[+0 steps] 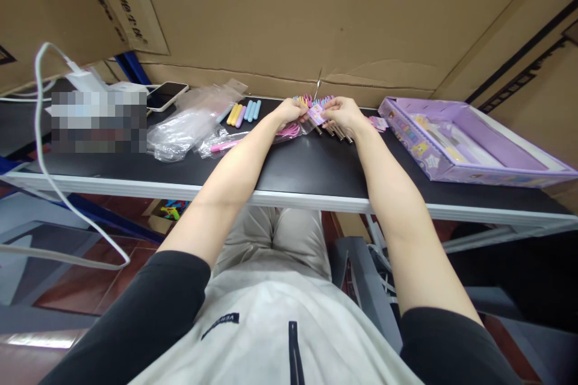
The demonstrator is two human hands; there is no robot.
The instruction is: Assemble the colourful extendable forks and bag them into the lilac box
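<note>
A small purple printed card point(316, 114) is pinched between my two hands at the back of the black table. My left hand point(291, 112) grips its left side with closed fingers, and my right hand point(344, 115) has its fingers closed at the right side. Behind the hands shows a row of pink, yellow and blue curved pieces point(300, 99). Thin metallic sticks point(339, 132) stick out below my right hand. A pink looped item point(288, 130) lies in clear plastic below my left hand. Whether the card is joined to any of these is too small to tell.
Left are clear plastic bags point(180, 129), yellow sticks point(234, 114), blue sticks point(252, 110) and a phone point(167, 96). A white cable point(40, 150) hangs over the table's front edge. An open purple box point(436, 165) stands right. Cardboard point(289, 18) walls the back.
</note>
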